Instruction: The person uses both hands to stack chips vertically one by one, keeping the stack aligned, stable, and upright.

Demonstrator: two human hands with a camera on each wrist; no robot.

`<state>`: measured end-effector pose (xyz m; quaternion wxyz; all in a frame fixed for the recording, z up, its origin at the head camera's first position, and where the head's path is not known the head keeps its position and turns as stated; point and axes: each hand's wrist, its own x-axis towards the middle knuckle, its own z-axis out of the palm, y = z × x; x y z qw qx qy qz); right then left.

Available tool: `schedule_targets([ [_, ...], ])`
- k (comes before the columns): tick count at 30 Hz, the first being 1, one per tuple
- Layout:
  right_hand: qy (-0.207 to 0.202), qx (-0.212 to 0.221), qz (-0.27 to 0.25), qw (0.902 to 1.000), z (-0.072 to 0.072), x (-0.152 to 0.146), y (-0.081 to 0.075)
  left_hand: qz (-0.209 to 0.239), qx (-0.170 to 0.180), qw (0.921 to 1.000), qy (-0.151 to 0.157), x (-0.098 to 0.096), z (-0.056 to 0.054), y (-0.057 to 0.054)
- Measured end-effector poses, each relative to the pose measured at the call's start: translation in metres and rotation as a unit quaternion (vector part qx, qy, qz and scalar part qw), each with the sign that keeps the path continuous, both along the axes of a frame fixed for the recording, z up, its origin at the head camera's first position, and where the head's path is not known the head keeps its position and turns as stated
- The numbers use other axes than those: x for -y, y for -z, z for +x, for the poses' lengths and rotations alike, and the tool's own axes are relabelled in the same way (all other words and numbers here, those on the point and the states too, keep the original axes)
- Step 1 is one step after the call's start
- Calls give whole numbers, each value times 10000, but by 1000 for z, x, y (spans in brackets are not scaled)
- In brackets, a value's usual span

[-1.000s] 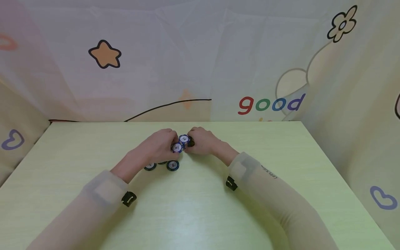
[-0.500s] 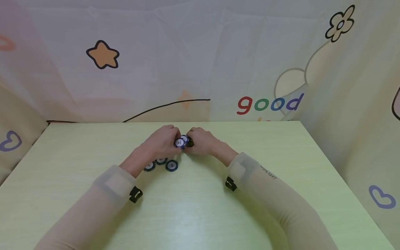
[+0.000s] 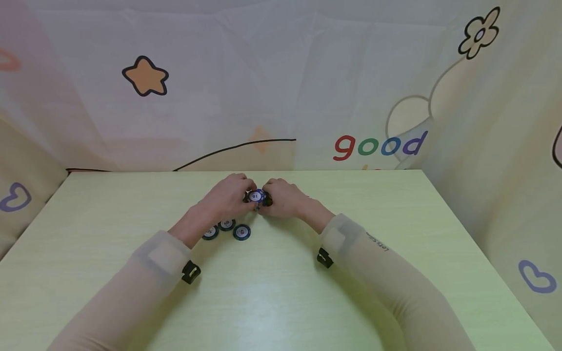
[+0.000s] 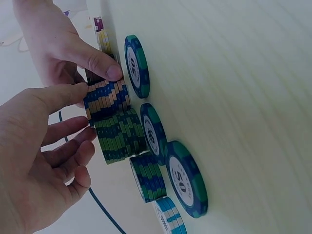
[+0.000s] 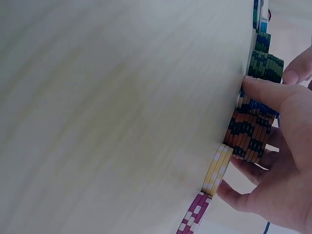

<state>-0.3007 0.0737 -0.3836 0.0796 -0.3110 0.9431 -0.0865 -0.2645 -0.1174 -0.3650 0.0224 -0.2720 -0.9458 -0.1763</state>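
Observation:
Both hands meet at a stack of blue poker chips (image 3: 256,196), marked 10 on top, near the back of the table. In the left wrist view my left hand (image 4: 34,161) holds the upper end of that blue stack (image 4: 108,100) with its fingertips, other fingers curled behind. Across from it, my right hand (image 4: 61,53) grips the same stack, its thumb low on the near side. My right hand (image 5: 287,126) in the right wrist view has its fingers partly hidden behind a black-and-orange chip stack (image 5: 248,134). A tall green stack (image 4: 121,135) stands beside the blue one.
Three loose dark green 50 chips, including one chip (image 3: 242,232), lie in front. A shorter green-and-blue stack (image 4: 148,178) and light-blue chips (image 4: 170,217) stand to the left. Yellow chips (image 5: 217,170) and purple chips (image 5: 193,214) line up to the right. A printed curtain (image 3: 219,73) backs the table.
My left hand has moved right and slightly away, bringing its blue chips over the stack at my right hand; the two now line up as one. My right hand has stayed put.

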Motion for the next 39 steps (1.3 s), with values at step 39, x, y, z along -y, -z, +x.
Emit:
schedule_targets([
  [39, 0, 48, -85, 10000, -1, -1, 1, -103, -178, 9998, 76, 2, -5, 1],
])
